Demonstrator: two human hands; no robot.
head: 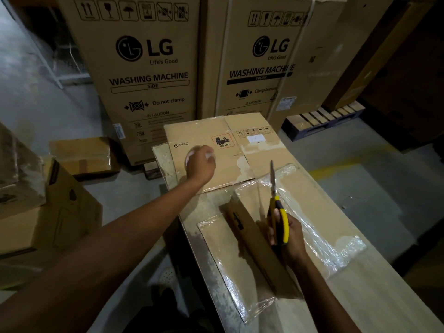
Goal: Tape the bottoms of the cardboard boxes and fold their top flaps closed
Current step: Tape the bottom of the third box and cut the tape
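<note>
A flattened cardboard box printed PICO (204, 140) lies at the far end of the table (374, 292). My left hand (200, 163) hovers over it, fingers curled round a small whitish object (208, 155) that is too blurred to name. Nearer to me lies a second flattened cardboard box (254, 239) with shiny clear tape (319, 234) across its flaps. My right hand (287, 236) grips yellow-and-black scissors (278, 212) over this box. Their closed blades point away from me.
Two tall LG washing machine cartons (149, 68) stand right behind the table. Smaller cardboard boxes (60, 205) are stacked on the floor to the left. A blue pallet (322, 121) lies at the back right. Concrete floor shows to the right of the table.
</note>
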